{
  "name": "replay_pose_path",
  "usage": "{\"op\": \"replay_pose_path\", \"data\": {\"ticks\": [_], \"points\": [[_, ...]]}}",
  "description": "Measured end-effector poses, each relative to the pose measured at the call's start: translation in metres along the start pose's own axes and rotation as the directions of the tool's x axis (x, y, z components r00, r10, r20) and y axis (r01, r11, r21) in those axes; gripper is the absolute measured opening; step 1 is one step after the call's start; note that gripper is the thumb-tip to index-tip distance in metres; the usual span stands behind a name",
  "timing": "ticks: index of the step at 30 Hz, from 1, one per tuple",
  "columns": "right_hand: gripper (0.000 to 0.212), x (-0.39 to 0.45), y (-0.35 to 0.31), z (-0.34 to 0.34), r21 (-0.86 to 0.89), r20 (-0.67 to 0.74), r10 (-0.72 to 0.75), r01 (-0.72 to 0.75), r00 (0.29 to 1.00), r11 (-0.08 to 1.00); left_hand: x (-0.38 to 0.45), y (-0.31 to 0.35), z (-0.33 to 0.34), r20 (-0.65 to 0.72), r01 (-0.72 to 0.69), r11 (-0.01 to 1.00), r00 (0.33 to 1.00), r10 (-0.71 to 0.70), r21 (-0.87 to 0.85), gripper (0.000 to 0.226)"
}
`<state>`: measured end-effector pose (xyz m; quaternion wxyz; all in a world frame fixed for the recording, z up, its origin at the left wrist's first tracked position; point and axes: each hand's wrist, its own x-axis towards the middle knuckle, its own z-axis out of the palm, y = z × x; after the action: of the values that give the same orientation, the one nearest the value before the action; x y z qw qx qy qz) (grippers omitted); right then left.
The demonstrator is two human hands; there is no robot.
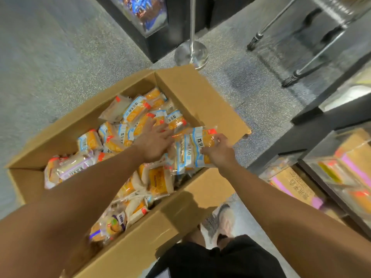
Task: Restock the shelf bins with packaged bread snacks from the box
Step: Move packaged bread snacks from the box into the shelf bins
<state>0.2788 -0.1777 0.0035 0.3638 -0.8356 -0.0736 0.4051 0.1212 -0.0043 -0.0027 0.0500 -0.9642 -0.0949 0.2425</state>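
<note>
The cardboard box [128,245] sat open on the speckled floor [50,57], occupying the left and centre of the scene, with its flaps folded outward. Packaged bread snacks [158,181] filled it in a loose heap: most wrappers were orange and white with blue labels, and one at the left of the heap carried a purple band [74,167].

The left hand [153,143] reached over the middle of the box, palm down. Its fingers were spread and mostly straight, with the tips resting on the packets at the far side of the heap. No packet was enclosed by that hand.

Just to its right, the right hand [219,151] was over the right edge of the box. Its fingers were curled around a small bundle of snack packets [192,149], held upright and raised above the heap.

A chrome post with a round base [191,53] stood on the floor beyond the box. At the right edge, clear shelf bins [341,167] were fitted into a dark shelf unit, and they held orange and pink packaged goods. A white shoe [220,221] showed on the floor near the box's near right corner.
</note>
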Motion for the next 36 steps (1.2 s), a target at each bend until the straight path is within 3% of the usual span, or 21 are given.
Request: {"op": "replay_pose_path", "data": {"ticks": [6, 10, 13, 18, 24, 32, 34, 36], "points": [[0.039, -0.034, -0.024, -0.104, -0.125, -0.136, -0.208, 0.192, 0.969, 0.973, 0.01, 0.049, -0.099, -0.342, -0.097, 0.991, 0.938, 0.06, -0.092, 0.04], [0.03, -0.062, -0.01, -0.207, -0.226, -0.258, -0.327, 0.272, 0.909, 0.935, 0.03, 0.127, -0.191, -0.361, -0.072, 0.962, 0.932, -0.029, -0.262, 0.032], [0.02, -0.087, 0.003, -0.301, -0.297, -0.387, -0.409, 0.309, 0.826, 0.904, 0.048, 0.188, -0.262, -0.417, -0.15, 0.921, 0.909, -0.016, -0.361, 0.037], [0.034, -0.137, 0.015, -0.45, -0.526, -0.512, -0.54, 0.253, 0.668, 0.812, 0.082, 0.277, -0.387, -0.521, -0.314, 0.869, 0.85, 0.078, -0.382, 0.061], [0.038, -0.173, -0.001, -0.585, -0.662, -0.629, -0.622, 0.098, 0.467, 0.743, 0.126, 0.36, -0.542, -0.684, -0.474, 0.857, 0.695, 0.222, -0.204, 0.034], [0.041, -0.184, -0.051, -0.739, -0.681, -0.727, -0.668, -0.044, 0.156, 0.731, 0.179, 0.403, -0.73, -0.842, -0.58, 0.814, 0.43, 0.325, 0.019, 0.027], [0.042, -0.183, -0.064, -0.773, -0.7, -0.714, -0.692, -0.122, 0.102, 0.704, 0.194, 0.407, -0.765, -0.861, -0.59, 0.801, 0.353, 0.366, 0.098, 0.024], [0.041, -0.18, -0.075, -0.801, -0.703, -0.707, -0.701, -0.194, 0.091, 0.684, 0.212, 0.415, -0.792, -0.868, -0.59, 0.794, 0.308, 0.39, 0.147, 0.021]]}}
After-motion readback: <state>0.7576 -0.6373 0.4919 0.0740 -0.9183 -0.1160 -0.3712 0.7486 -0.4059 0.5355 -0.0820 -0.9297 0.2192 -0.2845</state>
